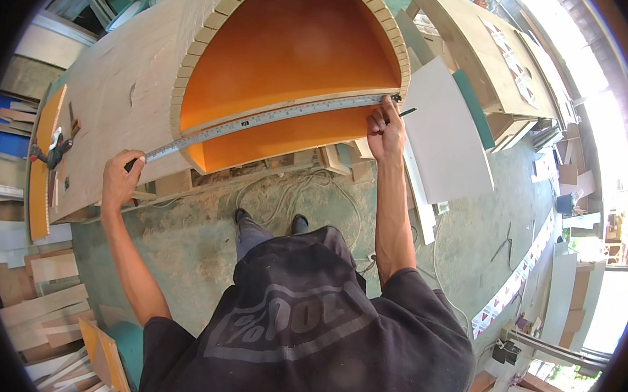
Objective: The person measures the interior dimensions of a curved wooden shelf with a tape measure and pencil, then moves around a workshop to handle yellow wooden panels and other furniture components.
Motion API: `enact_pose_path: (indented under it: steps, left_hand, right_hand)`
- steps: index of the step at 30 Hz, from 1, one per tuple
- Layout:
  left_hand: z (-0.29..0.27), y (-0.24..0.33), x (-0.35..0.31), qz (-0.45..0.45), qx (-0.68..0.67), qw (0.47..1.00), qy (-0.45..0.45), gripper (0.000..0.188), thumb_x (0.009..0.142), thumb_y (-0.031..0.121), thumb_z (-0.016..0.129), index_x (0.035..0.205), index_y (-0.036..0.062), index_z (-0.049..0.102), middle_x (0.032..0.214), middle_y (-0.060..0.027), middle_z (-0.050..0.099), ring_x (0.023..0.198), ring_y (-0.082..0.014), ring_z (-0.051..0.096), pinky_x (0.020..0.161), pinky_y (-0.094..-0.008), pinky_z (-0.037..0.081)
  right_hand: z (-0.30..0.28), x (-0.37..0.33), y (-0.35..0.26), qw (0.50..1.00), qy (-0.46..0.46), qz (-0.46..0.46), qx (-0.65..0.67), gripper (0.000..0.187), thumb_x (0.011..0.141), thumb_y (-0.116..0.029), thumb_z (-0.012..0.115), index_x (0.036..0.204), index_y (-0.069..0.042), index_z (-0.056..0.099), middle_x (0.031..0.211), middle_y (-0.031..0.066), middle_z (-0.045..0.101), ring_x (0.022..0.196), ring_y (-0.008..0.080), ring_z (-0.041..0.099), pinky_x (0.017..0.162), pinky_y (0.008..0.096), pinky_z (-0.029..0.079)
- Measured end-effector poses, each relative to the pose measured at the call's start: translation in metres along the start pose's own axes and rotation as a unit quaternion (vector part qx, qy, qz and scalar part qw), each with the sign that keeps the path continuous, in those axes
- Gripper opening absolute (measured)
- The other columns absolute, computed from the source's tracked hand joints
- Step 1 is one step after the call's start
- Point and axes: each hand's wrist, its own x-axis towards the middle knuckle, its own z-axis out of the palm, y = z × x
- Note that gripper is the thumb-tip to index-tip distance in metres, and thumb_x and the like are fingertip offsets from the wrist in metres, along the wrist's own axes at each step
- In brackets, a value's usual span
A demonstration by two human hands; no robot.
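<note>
A tape measure blade (pixel 283 115) stretches across the front of an arched wooden piece (pixel 293 46), orange inside, with a rim of narrow slotted strips. My left hand (pixel 121 180) is closed on the tape's near-left end, beside the piece's left edge; the case is mostly hidden in my palm. My right hand (pixel 386 134) pinches the other end at the right rim. A dark pencil-like stick (pixel 408 111) pokes out from between its fingers. Just behind the blade, a pale board edge (pixel 276 107) crosses the orange opening.
A plywood worktop (pixel 121 79) spreads left, with a black clamp (pixel 55 152) and an orange strip (pixel 44 160) at its edge. A white panel (pixel 445 132) leans at right. Cables (pixel 293 195) coil on the dusty floor before my feet. Board offcuts (pixel 45 317) pile lower left.
</note>
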Motion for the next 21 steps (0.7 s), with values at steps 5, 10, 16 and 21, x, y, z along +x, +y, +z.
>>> enact_pose_path:
  steps: [5,10,16,21]
  left_hand:
    - [0.000,0.000,-0.001,0.023,-0.003,1.000,0.011,0.016,0.091,0.015,0.064,0.093,-0.0004,0.069,0.072,-0.0100,0.056,0.062,-0.0205,0.049,0.061,-0.0346,0.041]
    - [0.000,-0.001,0.000,0.017,-0.006,1.000,0.008,0.015,0.090,0.015,0.065,0.093,0.0001,0.069,0.073,-0.0107,0.057,0.063,-0.0218,0.050,0.062,-0.0347,0.041]
    - [-0.001,0.002,-0.003,0.029,0.005,0.999,0.015,0.017,0.090,0.016,0.065,0.094,-0.0004,0.069,0.076,-0.0127,0.061,0.066,-0.0254,0.055,0.064,-0.0360,0.044]
    - [0.000,-0.005,0.000,0.020,0.017,1.000,0.005,0.019,0.090,0.018,0.065,0.096,0.0010,0.070,0.085,-0.0147,0.069,0.074,-0.0304,0.063,0.070,-0.0365,0.048]
  right_hand:
    - [-0.002,0.000,0.001,1.000,-0.003,0.000,0.009,0.002,0.102,-0.012,0.055,0.100,-0.012,0.054,0.076,-0.0066,0.050,0.051,0.0049,0.035,0.047,0.0221,0.029]
    - [0.002,0.000,-0.001,1.000,0.013,0.005,0.008,0.002,0.101,-0.012,0.056,0.099,-0.012,0.055,0.075,-0.0070,0.050,0.051,0.0050,0.035,0.047,0.0219,0.029]
    - [0.000,-0.001,-0.001,1.000,0.000,-0.005,0.009,0.003,0.098,-0.010,0.061,0.097,-0.011,0.058,0.064,-0.0047,0.044,0.050,0.0058,0.036,0.045,0.0229,0.028]
    - [-0.010,0.008,-0.003,0.997,0.074,0.001,-0.027,0.008,0.099,-0.012,0.061,0.092,-0.012,0.057,0.066,-0.0047,0.046,0.053,0.0062,0.040,0.046,0.0234,0.032]
